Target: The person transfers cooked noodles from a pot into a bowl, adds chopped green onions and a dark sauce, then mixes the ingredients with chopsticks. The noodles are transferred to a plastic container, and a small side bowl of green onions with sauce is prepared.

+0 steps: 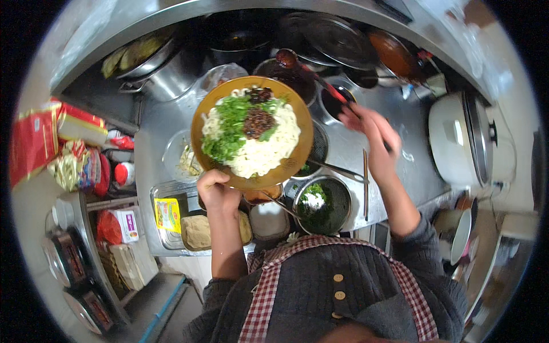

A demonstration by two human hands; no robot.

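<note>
My left hand [218,193] grips the near rim of a wide yellow-brown bowl [199,128], raised over the counter. White noodles [274,150] fill it, topped with chopped green herbs [231,120], a brown minced topping [258,123] and a darker sauce patch [260,95]. In my right hand [377,133] is the dark handle of a red ladle [332,91]. Its round head, coated in dark reddish sauce, hangs over a pot of dark sauce [291,83] behind the bowl. The bowl hides part of the containers underneath.
A strainer of chopped greens [324,203] and tubs of white [269,218] and tan powder [196,231] line the front edge. Chopsticks [365,184] lie on the steel counter [394,180]. At right stands a white lidded cooker [450,137]; at back left, a steel pot [167,79].
</note>
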